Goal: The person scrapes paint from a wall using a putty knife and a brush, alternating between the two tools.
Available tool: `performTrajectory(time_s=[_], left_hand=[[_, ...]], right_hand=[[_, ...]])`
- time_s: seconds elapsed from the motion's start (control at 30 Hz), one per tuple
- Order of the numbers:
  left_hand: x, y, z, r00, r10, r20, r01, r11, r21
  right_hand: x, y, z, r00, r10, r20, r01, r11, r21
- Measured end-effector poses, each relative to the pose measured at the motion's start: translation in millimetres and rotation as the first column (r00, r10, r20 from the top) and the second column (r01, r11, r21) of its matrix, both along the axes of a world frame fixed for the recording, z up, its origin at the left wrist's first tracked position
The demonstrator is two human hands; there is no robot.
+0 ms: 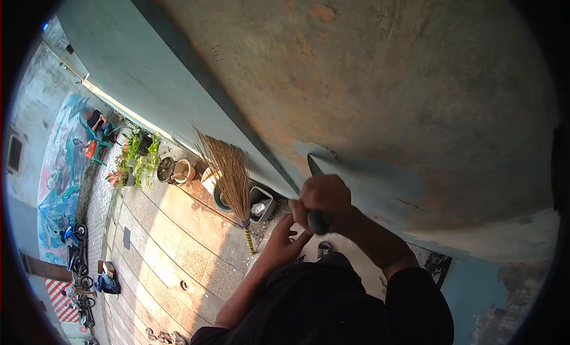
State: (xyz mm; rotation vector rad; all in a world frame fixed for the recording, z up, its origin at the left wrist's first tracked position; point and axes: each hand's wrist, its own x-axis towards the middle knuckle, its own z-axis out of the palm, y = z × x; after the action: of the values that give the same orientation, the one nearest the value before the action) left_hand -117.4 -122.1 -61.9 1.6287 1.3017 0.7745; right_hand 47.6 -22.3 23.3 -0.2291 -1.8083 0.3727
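My right hand [325,198] is wrapped round the dark handle of a knife [314,165], its pointed blade raised against the wall [362,89]. The rounded handle end pokes out below the fist. At the blade's tip, a ragged edge of light blue paint [314,149] borders bare, brownish plaster. My left hand [284,243] is just below and left of the fist, thumb and fingers apart, with nothing visible in it.
A stick broom [228,176] leans bristles-up at the wall's corner, near a grey bin [262,203] and pots [183,171]. Plants [139,158] line the wall further off. A seated person [97,122] and parked motorbikes [77,256] are across the paved yard [172,238].
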Motion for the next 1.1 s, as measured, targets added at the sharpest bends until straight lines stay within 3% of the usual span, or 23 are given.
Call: performTrajectory(time_s=[0.03,0.07,0.1,0.17,0.2,0.23,0.27,0.3,0.37,0.43,0.5,0.57,0.6,0.63,0.7,0.77,0.83,0.9,0.93,0.97,1.03,1.07,1.1], left_hand=[[-5,3,-15,0.999,0.022,0.048,-0.022,1.000,0.008],[-4,3,-4,0.992,0.075,0.099,-0.068,0.994,-0.081],[-3,0,6,0.981,0.132,0.144,-0.105,0.978,-0.180],[-2,4,2,0.981,0.167,0.098,-0.154,0.979,-0.132],[-4,5,3,0.985,0.150,0.083,-0.140,0.984,-0.113],[-4,3,3,0.989,0.131,0.069,-0.124,0.988,-0.097],[-4,2,-6,0.982,0.153,0.113,-0.139,0.982,-0.126],[-3,0,-5,0.983,0.147,0.113,-0.132,0.983,-0.130],[-3,6,5,0.995,0.092,0.024,-0.091,0.994,-0.058],[-3,8,12,0.995,0.094,0.033,-0.091,0.993,-0.071],[-2,9,5,0.983,0.174,0.056,-0.165,0.977,-0.131],[-2,9,-2,0.987,0.154,0.045,-0.147,0.980,-0.132],[0,8,-4,0.990,0.129,0.053,-0.120,0.982,-0.145],[2,8,-5,0.993,0.101,0.060,-0.090,0.983,-0.157],[6,6,-3,0.993,0.086,0.087,-0.070,0.984,-0.166],[8,10,-1,0.992,0.091,0.089,-0.078,0.987,-0.143],[9,10,1,0.988,0.122,0.093,-0.106,0.982,-0.158],[7,10,0,0.994,0.082,0.076,-0.074,0.992,-0.105],[8,7,-4,0.993,0.081,0.085,-0.071,0.991,-0.114],[9,7,-9,0.993,0.057,0.102,-0.044,0.991,-0.127],[12,18,-8,0.991,0.041,0.130,-0.027,0.993,-0.114],[14,15,-4,0.988,0.074,0.133,-0.054,0.988,-0.146],[14,10,-3,0.986,0.102,0.130,-0.077,0.980,-0.184]], right_hand=[[1,-17,12,0.998,0.019,0.065,-0.024,0.996,0.082],[7,-33,20,0.978,0.206,-0.010,-0.205,0.976,0.068],[16,-49,28,0.978,0.208,-0.016,-0.207,0.977,0.049],[30,-61,41,0.953,0.297,-0.068,-0.288,0.951,0.114],[31,-49,44,0.981,0.189,-0.048,-0.182,0.975,0.124],[27,-29,41,0.996,-0.024,0.082,0.015,0.995,0.098],[8,-6,2,0.988,-0.025,-0.152,0.016,0.998,-0.059],[4,6,-3,0.994,-0.076,-0.080,0.060,0.980,-0.192],[9,-6,-3,0.999,-0.028,-0.038,0.028,1.000,-0.013],[27,-37,24,0.963,0.220,-0.158,-0.240,0.963,-0.123],[47,-52,43,0.960,0.232,-0.158,-0.250,0.962,-0.107],[57,-54,48,0.950,0.217,-0.225,-0.204,0.976,0.079],[62,-49,61,0.987,-0.053,0.151,0.068,0.993,-0.098],[49,-34,37,0.985,-0.138,0.103,0.155,0.970,-0.187],[40,-34,22,0.961,-0.151,0.230,0.196,0.962,-0.189],[33,-53,33,0.994,0.113,-0.005,-0.113,0.993,-0.036],[42,-62,37,0.980,0.199,0.005,-0.199,0.978,-0.057],[47,-39,40,0.908,-0.167,0.384,0.177,0.984,0.010],[34,-41,44,0.810,-0.337,0.480,0.499,0.826,-0.263],[34,-44,40,0.805,-0.338,0.488,0.505,0.823,-0.262],[32,-41,36,0.868,-0.050,0.493,0.052,0.999,0.008],[42,-57,52,0.871,0.056,0.488,-0.072,0.997,0.013],[44,-57,51,0.870,0.066,0.489,-0.075,0.997,-0.002]])
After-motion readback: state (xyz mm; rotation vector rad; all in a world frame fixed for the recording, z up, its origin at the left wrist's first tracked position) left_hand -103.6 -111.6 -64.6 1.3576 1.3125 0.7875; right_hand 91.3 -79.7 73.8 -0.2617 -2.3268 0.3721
